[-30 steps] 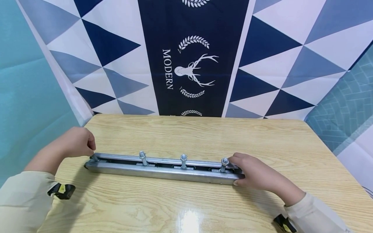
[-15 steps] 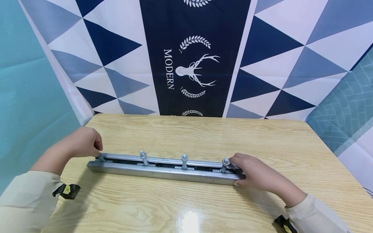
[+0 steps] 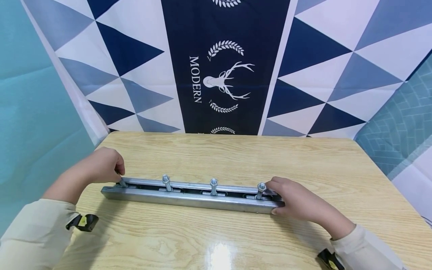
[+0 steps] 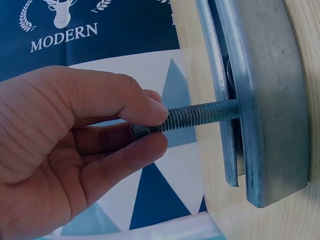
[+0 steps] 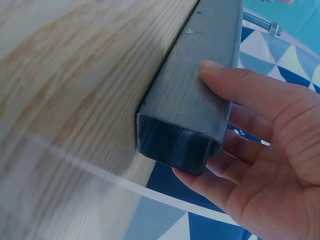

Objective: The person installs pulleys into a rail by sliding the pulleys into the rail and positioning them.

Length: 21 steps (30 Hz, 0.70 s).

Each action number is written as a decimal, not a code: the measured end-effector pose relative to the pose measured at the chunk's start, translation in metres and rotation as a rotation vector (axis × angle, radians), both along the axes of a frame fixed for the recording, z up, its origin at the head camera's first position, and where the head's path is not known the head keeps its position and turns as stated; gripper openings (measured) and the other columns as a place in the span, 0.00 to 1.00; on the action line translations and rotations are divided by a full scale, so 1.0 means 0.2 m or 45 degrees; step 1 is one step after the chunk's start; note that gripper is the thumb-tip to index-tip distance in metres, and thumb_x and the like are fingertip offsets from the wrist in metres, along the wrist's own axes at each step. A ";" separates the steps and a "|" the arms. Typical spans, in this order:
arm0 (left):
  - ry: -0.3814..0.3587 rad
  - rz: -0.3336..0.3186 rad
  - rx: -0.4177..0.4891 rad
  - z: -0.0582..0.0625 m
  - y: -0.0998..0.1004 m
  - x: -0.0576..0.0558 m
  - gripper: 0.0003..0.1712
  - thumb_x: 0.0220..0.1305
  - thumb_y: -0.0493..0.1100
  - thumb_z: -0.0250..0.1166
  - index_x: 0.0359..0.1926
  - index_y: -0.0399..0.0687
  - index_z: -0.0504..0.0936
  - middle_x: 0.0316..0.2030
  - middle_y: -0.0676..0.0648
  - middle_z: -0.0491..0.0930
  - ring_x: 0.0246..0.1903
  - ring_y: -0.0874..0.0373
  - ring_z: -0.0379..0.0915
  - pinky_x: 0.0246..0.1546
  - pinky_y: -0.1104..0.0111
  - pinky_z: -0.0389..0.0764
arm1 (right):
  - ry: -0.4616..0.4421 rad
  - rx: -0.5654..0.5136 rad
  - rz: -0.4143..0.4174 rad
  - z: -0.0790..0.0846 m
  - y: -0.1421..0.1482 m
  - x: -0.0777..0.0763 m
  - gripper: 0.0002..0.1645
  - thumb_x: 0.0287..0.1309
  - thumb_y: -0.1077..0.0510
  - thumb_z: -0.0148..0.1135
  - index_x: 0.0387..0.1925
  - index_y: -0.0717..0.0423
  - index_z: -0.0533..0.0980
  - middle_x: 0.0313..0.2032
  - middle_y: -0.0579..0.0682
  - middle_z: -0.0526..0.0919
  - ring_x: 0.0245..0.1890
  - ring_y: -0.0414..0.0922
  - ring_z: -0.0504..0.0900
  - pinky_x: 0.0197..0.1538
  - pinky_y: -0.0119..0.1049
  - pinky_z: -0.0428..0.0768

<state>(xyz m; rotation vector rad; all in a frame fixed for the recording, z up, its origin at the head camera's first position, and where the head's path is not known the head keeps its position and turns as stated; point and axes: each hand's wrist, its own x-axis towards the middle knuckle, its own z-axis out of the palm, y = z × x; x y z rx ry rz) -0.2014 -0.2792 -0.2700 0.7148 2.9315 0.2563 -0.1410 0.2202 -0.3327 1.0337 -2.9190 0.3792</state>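
Note:
A long slotted steel channel [image 3: 192,201] lies across the wooden table. At its left end my left hand [image 3: 99,167] pinches the top of a threaded bolt [image 4: 200,115] between thumb and fingers. The bolt's lower end sits in the slot; its tip is partly covered by the fingers. My right hand [image 3: 298,199] grips the channel's right end, thumb on the near side wall and fingers around the far side. The hollow square end [image 5: 172,142] shows in the right wrist view.
Three more bolts, the left one [image 3: 166,183], the middle one [image 3: 213,186] and the right one [image 3: 260,190], stand in the slot with nuts on top. The wooden table [image 3: 168,240] extends around the channel. A patterned cloth [image 3: 222,45] hangs behind the table.
My left hand has moved right with the bolt, which has slid along the slot away from the channel's left end. The right hand keeps its grip on the other end.

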 end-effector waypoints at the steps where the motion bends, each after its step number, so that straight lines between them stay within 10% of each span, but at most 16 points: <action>1: 0.004 0.001 0.002 0.00 0.00 0.00 0.08 0.42 0.30 0.69 0.21 0.49 0.84 0.20 0.58 0.77 0.22 0.63 0.70 0.25 0.64 0.76 | 0.002 -0.002 0.003 0.00 0.00 0.00 0.35 0.38 0.59 0.81 0.51 0.64 0.77 0.44 0.50 0.79 0.43 0.48 0.80 0.44 0.46 0.80; 21: 0.076 0.002 0.032 -0.04 0.03 0.04 0.09 0.45 0.29 0.68 0.23 0.48 0.84 0.23 0.56 0.79 0.24 0.62 0.71 0.27 0.61 0.78 | -0.028 -0.015 -0.004 0.00 0.01 0.00 0.35 0.39 0.58 0.80 0.52 0.64 0.77 0.45 0.51 0.79 0.44 0.49 0.80 0.44 0.47 0.80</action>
